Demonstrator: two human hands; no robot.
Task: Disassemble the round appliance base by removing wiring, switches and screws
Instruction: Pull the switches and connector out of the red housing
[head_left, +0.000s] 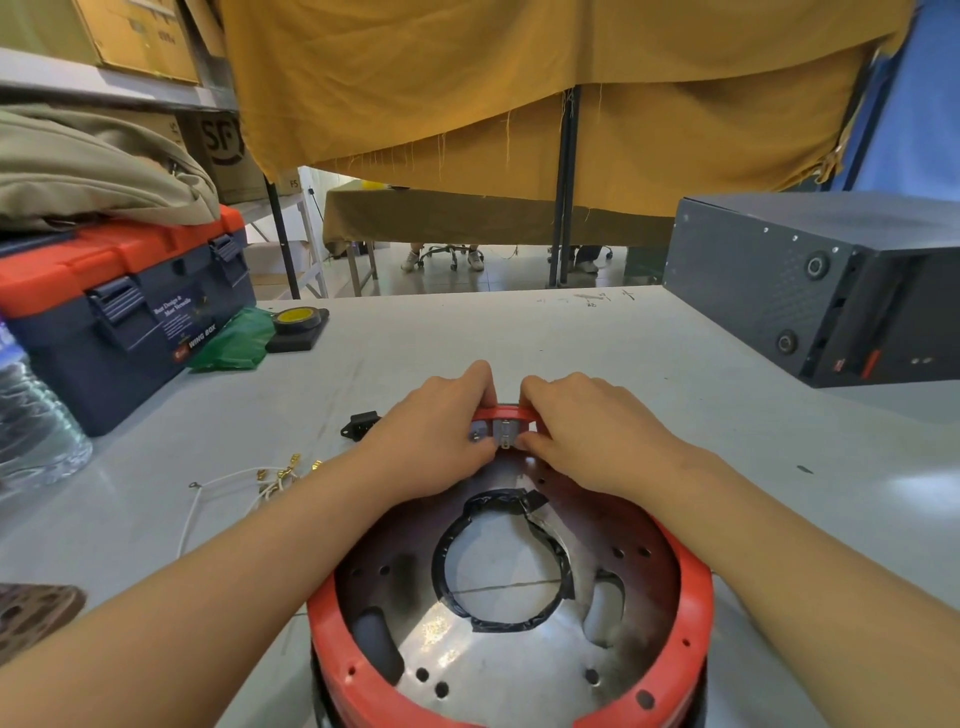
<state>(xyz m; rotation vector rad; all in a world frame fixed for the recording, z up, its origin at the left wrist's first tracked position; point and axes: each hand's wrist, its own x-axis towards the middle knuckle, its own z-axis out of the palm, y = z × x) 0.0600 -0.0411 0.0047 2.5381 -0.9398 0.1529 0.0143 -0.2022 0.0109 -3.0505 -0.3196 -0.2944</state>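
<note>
The round appliance base (691, 613), a red plastic ring around a perforated metal plate with a black-taped centre hole, lies in front of me on the table. At its far rim sits a small grey switch (503, 432) with metal terminals. My left hand (436, 431) and my right hand (587, 426) both grip the far rim, fingers curled over the red edge and thumbs pressing beside the switch. Loose white wiring with brass terminals (270, 475) lies on the table to the left, and a black socket part (361, 423) rests beside my left hand.
A blue and orange toolbox (119, 317) stands at the left with a green bag (234, 338) and a yellow tape roll (296, 319) beside it. A water bottle (31, 415) is at the far left. A black computer case (810, 280) lies at the right.
</note>
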